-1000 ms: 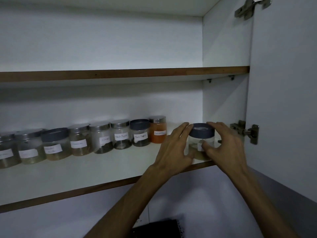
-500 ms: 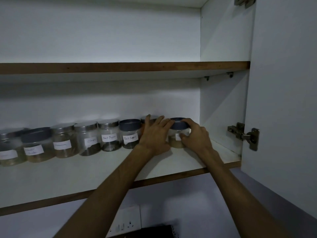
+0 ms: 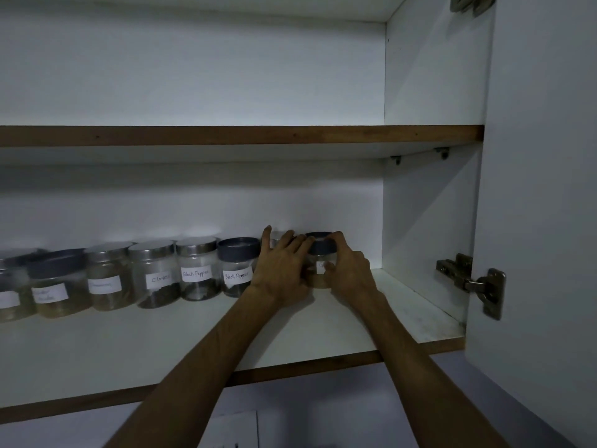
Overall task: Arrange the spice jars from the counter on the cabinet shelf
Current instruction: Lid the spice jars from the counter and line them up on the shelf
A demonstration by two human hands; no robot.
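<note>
Both hands clasp a dark-lidded spice jar [image 3: 319,263] at the back of the lower shelf [image 3: 323,331]: the left hand [image 3: 281,273] wraps its left side, the right hand [image 3: 347,273] its right. The jar stands upright, its label mostly hidden. It closes a row of labelled jars [image 3: 197,273]; a silver-lidded one [image 3: 277,241] behind the left hand seems just beside it. The open door's hinge [image 3: 475,284] lies well right.

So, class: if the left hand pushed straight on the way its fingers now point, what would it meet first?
The left hand points toward the cabinet's back wall; it would likely meet the silver-lidded jar behind its fingers first, though depth is unclear.
</note>
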